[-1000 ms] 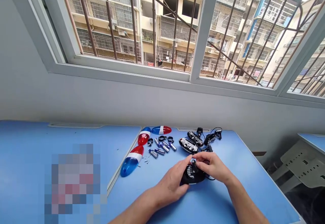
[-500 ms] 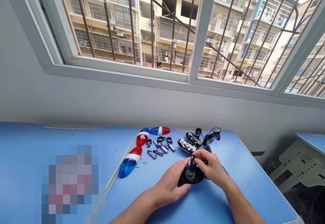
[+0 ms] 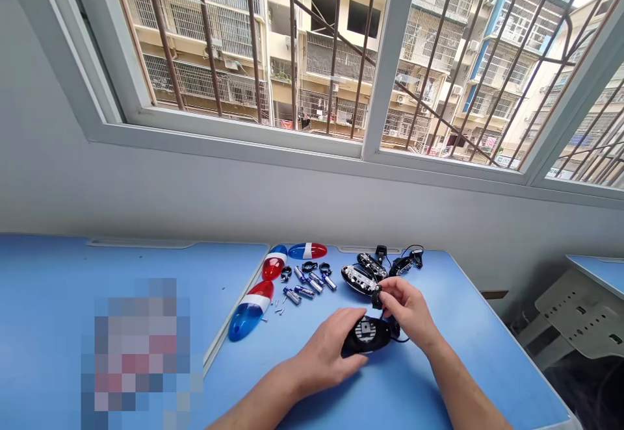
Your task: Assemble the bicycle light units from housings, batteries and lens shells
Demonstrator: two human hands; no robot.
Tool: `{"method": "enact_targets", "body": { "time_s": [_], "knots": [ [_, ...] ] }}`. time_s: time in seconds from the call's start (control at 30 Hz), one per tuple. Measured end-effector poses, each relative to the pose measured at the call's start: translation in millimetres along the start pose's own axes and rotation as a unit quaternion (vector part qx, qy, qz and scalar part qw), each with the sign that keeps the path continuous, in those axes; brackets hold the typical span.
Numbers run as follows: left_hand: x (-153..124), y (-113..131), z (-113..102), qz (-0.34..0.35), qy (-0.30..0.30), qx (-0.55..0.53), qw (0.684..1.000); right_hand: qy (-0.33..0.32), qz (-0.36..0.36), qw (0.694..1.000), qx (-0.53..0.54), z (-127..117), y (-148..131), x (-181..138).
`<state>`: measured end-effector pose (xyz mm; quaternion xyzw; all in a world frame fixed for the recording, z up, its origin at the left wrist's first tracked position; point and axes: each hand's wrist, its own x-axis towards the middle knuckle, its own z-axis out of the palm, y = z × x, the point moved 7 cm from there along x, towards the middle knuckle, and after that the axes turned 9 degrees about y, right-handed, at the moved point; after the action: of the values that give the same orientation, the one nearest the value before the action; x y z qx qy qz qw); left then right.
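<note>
My left hand [image 3: 331, 344] is wrapped around the left end of a black oval lamp housing [image 3: 371, 335], its round grille facing up. Just above and to the right of the housing, my right hand [image 3: 408, 308] pinches a small black clamp [image 3: 376, 298] between thumb and fingers. A gap separates the clamp from the grille. A thin black cable [image 3: 402, 340] curls out at the housing's right end, and part of a black piece beside it is hidden by my right hand. Behind my fingers lies an opened lamp housing [image 3: 359, 278] with a silvery inside.
To the left lie red, white and blue covers [image 3: 251, 310], several batteries [image 3: 305, 292], black ring clamps [image 3: 309, 266] and small screws [image 3: 280, 312]. More opened housings [image 3: 373, 266] with cabled black parts [image 3: 416, 258] sit toward the wall. The blue table [image 3: 487, 352] ends at the right.
My right hand has lifted the small black clamp off the grille and moved it up and to the right. The grille is now uncovered; my left hand stays put on the housing.
</note>
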<state>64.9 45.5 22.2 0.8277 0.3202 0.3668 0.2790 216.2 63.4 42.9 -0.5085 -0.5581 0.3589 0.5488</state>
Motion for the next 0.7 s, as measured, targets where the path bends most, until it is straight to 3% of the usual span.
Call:
{"method": "enact_targets", "body": {
  "time_s": [0.27,0.7],
  "knots": [
    [-0.6,5.3,0.6,0.012,-0.021,0.031,0.999,0.028,0.024,0.999,0.018,-4.9,0.3,4.2],
    [-4.5,26.7,1.2,-0.005,-0.130,0.036,0.991,0.026,-0.051,0.996,-0.070,-9.8,-0.9,3.9]
  ]
}}
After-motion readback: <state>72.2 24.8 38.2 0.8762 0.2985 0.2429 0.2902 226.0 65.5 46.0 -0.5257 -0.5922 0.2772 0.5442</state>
